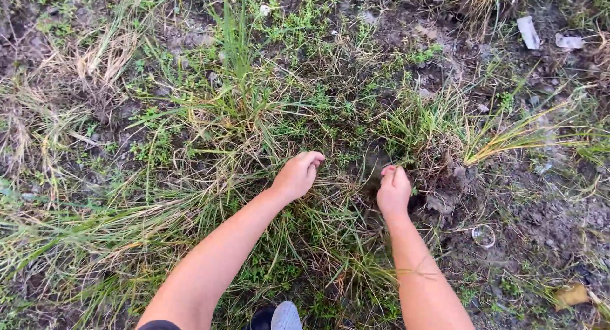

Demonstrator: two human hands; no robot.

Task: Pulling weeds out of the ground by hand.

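Far left: dry straw-coloured grass (95, 63) lies flattened over dark soil, w/ long green-yellow blades (82, 241) sweeping toward your arm. Your left hand (297, 175) comes in on a bare forearm reaching up & right from the bottom edge, wrist fairly straight, back of hand up, fingers (311, 159) curled together into a loose fist; can't tell if any blades are caught inside. It sits on top of the tangled grass clump (330, 196), touching the thin wiry stems. Above it stands a taller green tuft (238, 56). Between the hands, the clump thins to a dark patch of bare earth (372, 171). Your right hand (394, 190) comes straight up from the bottom, forearm near vertical, fingers bunched & pinched tight on a few grass stems at the clump's base, thumb tip reddish. A dry strand lies across that forearm. Right of it: crumbly clods, a small clear round object (483, 235) on the soil, a dead leaf (570, 295), pale litter scraps (528, 31) top right. Shoe toe (284, 317) at bottom edge.
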